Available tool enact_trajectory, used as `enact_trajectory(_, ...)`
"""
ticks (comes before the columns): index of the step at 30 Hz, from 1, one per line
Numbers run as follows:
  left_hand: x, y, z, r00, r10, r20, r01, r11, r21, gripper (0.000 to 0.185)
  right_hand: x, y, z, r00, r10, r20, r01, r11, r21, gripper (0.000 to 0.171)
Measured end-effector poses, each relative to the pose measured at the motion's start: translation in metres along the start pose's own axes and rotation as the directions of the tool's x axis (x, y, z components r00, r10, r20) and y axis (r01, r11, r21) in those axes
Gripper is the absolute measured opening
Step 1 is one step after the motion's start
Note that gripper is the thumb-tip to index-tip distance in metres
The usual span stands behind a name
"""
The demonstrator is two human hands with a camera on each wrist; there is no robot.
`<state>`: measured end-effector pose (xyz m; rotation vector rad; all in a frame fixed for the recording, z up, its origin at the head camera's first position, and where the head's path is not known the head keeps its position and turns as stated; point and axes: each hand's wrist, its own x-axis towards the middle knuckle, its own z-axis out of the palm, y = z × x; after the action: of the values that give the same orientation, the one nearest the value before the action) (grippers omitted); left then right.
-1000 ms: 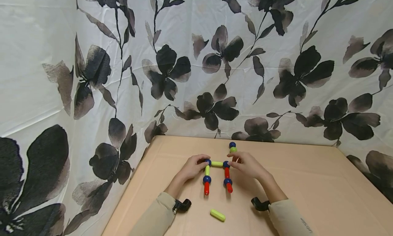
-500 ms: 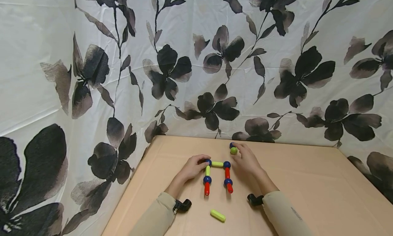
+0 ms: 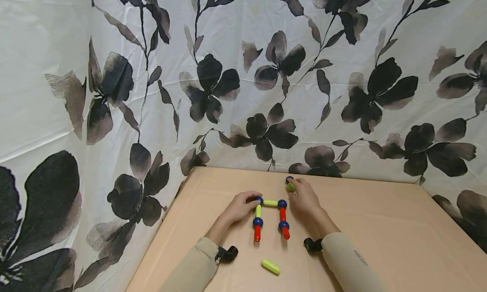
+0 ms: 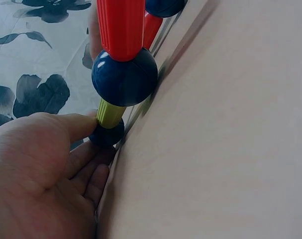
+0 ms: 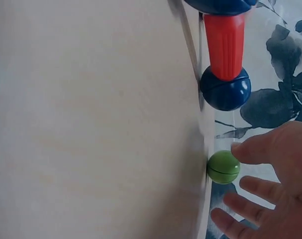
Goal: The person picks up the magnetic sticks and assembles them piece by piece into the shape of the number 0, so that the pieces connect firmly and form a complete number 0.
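On the tan table lies a U-shaped chain of magnetic building rods and balls. Its far side is a lime rod between two blue balls. One leg runs through a lime rod and blue ball to a red rod; the other has red rods and a blue ball. My left hand pinches the blue ball at the far left corner. My right hand has thumb and index finger at a green ball, pinching it beside another blue ball.
A loose lime rod lies nearer me on the table. Floral cloth hangs behind the table's far edge and along the left side.
From near the chain's right corner, my right hand has moved away from me to the green ball and closed its fingertips on it. My left hand stays at its corner ball.
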<state>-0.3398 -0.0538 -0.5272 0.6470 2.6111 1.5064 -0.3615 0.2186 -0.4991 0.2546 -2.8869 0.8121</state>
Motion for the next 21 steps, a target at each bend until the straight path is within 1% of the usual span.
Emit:
enact_trajectory(5,-0.0007,0.0015,0.0002,1.0,-0.005,0.001,0.005,1.0,-0.011,0.032,0.0012,0.0014,0.0023,1.0,-0.001,0.021,0.001,0.999,-0.032,0.055)
enact_trajectory(8,-0.0005,0.0022,0.0,1.0,-0.003,0.001,0.003,1.0,-0.023,0.033,0.001,0.002,0.0028,0.999,0.015,0.031,-0.015,1.0,-0.022,0.052)
enact_trajectory(12,-0.0001,0.0027,-0.0004,1.0,0.004,0.0,-0.004,0.999,-0.033,0.033,-0.0002,0.0024,0.0024,0.999,0.041,0.011,-0.041,0.999,0.007,0.042)
enact_trajectory(15,0.0002,0.0032,-0.0008,1.0,0.004,0.002,-0.004,0.999,-0.034,0.034,-0.0006,0.0031,0.0019,0.999,0.051,-0.008,-0.051,0.999,0.009,0.035)
enact_trajectory(18,0.0004,0.0034,-0.001,1.0,0.005,0.003,-0.005,0.999,-0.036,0.034,-0.0009,0.0047,0.0019,0.999,0.045,-0.01,-0.045,0.999,-0.006,0.034)
enact_trajectory(21,0.0008,0.0033,-0.0007,1.0,0.008,0.003,-0.008,0.999,-0.034,0.034,-0.0007,0.0073,0.0024,1.0,0.03,0.008,-0.03,0.999,-0.021,0.034)
